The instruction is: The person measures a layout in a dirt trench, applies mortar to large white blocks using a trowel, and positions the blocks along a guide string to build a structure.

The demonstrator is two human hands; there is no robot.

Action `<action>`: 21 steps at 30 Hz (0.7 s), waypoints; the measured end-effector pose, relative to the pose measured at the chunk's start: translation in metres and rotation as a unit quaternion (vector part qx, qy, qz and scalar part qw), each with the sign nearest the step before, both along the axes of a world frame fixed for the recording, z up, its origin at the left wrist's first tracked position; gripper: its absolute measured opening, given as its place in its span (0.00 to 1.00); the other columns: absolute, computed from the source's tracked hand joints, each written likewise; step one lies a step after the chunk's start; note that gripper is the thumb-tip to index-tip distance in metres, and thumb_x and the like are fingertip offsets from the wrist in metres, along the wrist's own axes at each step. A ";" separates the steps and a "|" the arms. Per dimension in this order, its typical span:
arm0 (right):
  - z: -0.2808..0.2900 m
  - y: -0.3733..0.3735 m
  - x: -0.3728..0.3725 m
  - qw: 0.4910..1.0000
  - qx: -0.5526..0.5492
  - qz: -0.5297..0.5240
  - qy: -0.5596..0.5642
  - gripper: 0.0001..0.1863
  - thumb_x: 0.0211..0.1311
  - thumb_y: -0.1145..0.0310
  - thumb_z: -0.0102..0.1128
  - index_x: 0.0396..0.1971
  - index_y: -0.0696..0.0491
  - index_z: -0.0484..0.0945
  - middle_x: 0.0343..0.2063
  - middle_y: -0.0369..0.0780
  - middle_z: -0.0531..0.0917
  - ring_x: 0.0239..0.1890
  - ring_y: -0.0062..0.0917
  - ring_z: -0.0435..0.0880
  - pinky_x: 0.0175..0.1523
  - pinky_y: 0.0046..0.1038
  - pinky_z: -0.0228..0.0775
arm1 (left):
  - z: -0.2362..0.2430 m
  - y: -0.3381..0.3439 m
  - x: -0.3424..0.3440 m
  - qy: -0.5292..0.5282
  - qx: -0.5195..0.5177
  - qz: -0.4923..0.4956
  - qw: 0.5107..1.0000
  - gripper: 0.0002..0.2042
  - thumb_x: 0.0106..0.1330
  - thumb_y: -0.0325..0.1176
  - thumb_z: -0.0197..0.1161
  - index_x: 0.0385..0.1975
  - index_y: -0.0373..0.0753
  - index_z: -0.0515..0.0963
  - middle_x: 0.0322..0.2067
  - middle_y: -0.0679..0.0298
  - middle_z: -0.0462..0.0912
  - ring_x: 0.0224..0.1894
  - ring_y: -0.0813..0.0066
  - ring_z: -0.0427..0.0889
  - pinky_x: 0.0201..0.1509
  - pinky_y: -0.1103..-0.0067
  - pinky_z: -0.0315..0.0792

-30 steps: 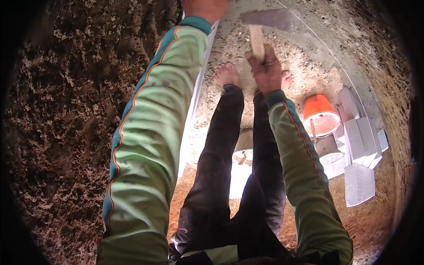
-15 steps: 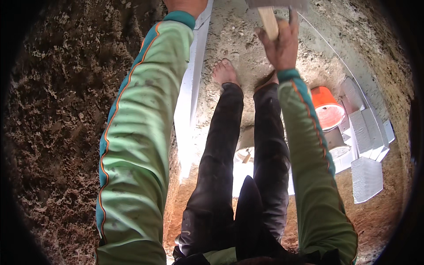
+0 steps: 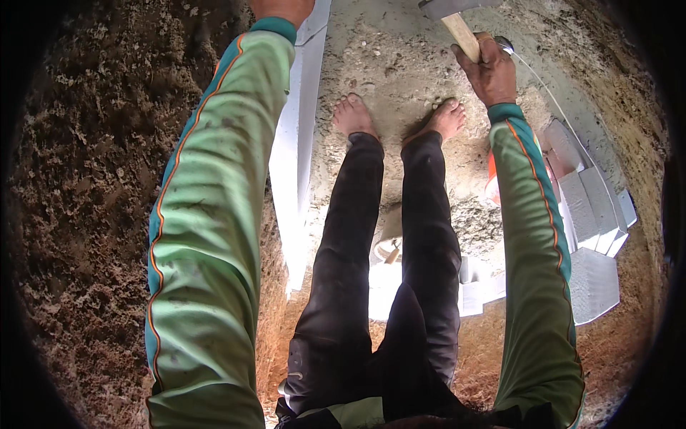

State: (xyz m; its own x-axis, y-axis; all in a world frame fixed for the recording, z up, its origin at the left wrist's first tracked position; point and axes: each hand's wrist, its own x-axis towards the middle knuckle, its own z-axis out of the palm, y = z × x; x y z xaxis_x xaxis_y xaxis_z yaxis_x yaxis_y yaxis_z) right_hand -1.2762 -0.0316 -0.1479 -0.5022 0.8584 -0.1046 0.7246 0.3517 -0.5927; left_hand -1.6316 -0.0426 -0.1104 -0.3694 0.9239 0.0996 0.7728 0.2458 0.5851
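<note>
My right hand [image 3: 493, 79] is closed around the wooden handle of a hammer [image 3: 461, 36]. Its grey metal head lies at the top edge, partly cut off. Beside those fingers shows a small dark rounded thing [image 3: 505, 44] that I cannot make out. My left hand [image 3: 282, 8] reaches to the top edge beside a row of white blocks [image 3: 304, 93]; only its back and wrist show, the fingers are out of view. Whether it touches the blocks I cannot tell.
My bare feet stand on rough sandy ground [image 3: 400, 71]. An orange bucket [image 3: 493, 182] is mostly hidden behind my right sleeve. Loose white blocks [image 3: 597, 286] lie at the right, and a pale line [image 3: 554, 100] curves past them. A rough dark wall [image 3: 93, 214] rises at left.
My right hand has moved right with the hammer, away from my left hand. The right forearm now covers most of the orange bucket. My left hand has shifted slightly left and up in the picture.
</note>
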 end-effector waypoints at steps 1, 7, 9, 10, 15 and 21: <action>0.002 0.000 0.006 1.000 -0.002 0.007 -0.010 0.17 0.57 0.58 0.73 0.39 0.50 0.77 0.29 0.44 0.84 0.33 0.46 0.85 0.36 0.44 0.76 | 0.002 0.000 0.001 0.010 0.002 -0.003 1.000 0.19 0.56 0.29 0.73 0.48 0.44 0.80 0.37 0.55 0.83 0.37 0.55 0.81 0.45 0.65 0.76; 0.046 0.002 0.047 0.999 0.004 0.029 -0.018 0.14 0.58 0.64 0.71 0.39 0.51 0.77 0.39 0.45 0.83 0.38 0.48 0.83 0.39 0.44 0.76 | 0.023 -0.006 0.017 -0.014 -0.018 0.068 0.997 0.18 0.57 0.27 0.73 0.47 0.37 0.79 0.34 0.57 0.83 0.37 0.62 0.82 0.43 0.69 0.76; 0.068 0.005 0.061 0.999 0.015 0.024 -0.032 0.14 0.57 0.66 0.72 0.39 0.51 0.77 0.40 0.43 0.82 0.39 0.47 0.83 0.40 0.43 0.76 | 0.029 -0.027 0.027 -0.030 0.002 0.110 0.994 0.16 0.58 0.26 0.72 0.47 0.35 0.79 0.33 0.59 0.84 0.36 0.65 0.83 0.42 0.71 0.76; 0.082 0.006 0.071 0.998 0.016 0.017 -0.051 0.14 0.57 0.66 0.72 0.40 0.51 0.77 0.41 0.43 0.82 0.40 0.47 0.83 0.40 0.43 0.76 | 0.030 -0.038 0.037 -0.044 0.013 0.129 0.991 0.16 0.59 0.25 0.72 0.47 0.34 0.79 0.32 0.59 0.84 0.36 0.67 0.83 0.42 0.72 0.76; 0.164 0.001 0.117 0.992 0.043 0.000 -0.121 0.16 0.56 0.66 0.72 0.42 0.50 0.77 0.44 0.42 0.80 0.41 0.46 0.83 0.42 0.42 0.78 | 0.089 -0.141 0.113 -0.178 -0.178 0.146 0.957 0.22 0.59 0.29 0.69 0.54 0.35 0.74 0.37 0.51 0.83 0.38 0.50 0.85 0.45 0.63 0.78; 0.260 -0.048 0.199 0.952 0.046 -0.038 -0.299 0.15 0.60 0.62 0.68 0.46 0.46 0.80 0.70 0.41 0.68 0.32 0.36 0.87 0.31 0.38 0.81 | 0.187 -0.227 0.213 -0.215 -0.314 -0.087 0.921 0.16 0.67 0.22 0.54 0.53 0.41 0.77 0.37 0.51 0.85 0.43 0.47 0.85 0.46 0.61 0.78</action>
State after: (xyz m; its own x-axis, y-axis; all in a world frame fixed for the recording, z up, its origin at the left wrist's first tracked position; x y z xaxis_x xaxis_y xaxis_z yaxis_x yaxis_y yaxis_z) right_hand -1.0769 -0.0797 0.1120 -0.3119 0.9096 -0.2744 0.9486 0.3145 -0.0358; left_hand -1.4187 -0.2692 0.0769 -0.0909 0.7983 -0.5953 0.5617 0.5347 0.6313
